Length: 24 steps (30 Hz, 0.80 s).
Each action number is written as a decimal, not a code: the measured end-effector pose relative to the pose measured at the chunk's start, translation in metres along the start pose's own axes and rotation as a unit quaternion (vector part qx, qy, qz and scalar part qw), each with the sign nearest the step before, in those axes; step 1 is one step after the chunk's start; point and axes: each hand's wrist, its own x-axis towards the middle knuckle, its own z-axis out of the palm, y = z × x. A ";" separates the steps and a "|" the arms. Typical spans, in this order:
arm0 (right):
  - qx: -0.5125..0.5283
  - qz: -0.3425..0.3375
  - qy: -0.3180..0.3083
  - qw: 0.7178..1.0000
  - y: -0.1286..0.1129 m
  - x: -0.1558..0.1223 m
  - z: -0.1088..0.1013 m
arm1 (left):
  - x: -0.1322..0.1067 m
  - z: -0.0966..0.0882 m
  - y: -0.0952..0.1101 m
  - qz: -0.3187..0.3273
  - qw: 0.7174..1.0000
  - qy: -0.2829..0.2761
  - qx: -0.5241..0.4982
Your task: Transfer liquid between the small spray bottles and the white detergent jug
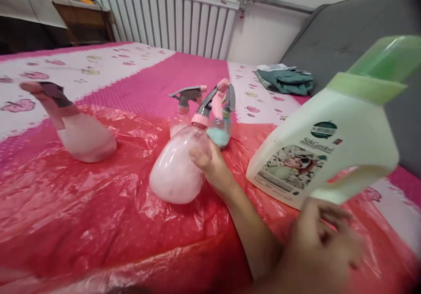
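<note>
My right hand point(209, 162) is wrapped round the right side of a spray bottle point(177, 166) with pinkish-white contents and a pink and grey trigger head. This bottle leans to the right; whether its base touches the red sheet cannot be told. My left hand point(324, 241), blurred, crosses over my right forearm with its fingers loosely bent and apart, and nothing shows in it. Close beyond it stands a large pale green detergent bottle point(292, 153) with a green cap. Behind the held bottle are a spray bottle with blue-green liquid point(219, 134) and another grey-headed spray bottle point(184, 109), partly hidden.
A pink-filled spray bottle point(85, 138) stands off to the left. Crinkled red plastic sheeting point(108, 206) covers the near part of a pink patterned bedspread point(148, 74). Folded clothes point(286, 79) lie at the back right, by a grey headboard point(355, 26). A radiator point(164, 17) lines the wall.
</note>
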 end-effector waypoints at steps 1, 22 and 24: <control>-0.011 0.005 0.014 1.000 0.000 0.000 -0.001 | 0.003 -0.001 -0.003 0.001 1.000 -0.005 -0.023; 0.105 -0.027 -0.016 0.994 0.005 0.006 0.000 | 0.002 -0.012 0.015 -0.068 0.974 -0.057 -0.209; 0.090 -0.024 0.002 0.996 0.004 0.005 -0.001 | 0.002 -0.013 0.012 -0.060 0.978 -0.071 -0.189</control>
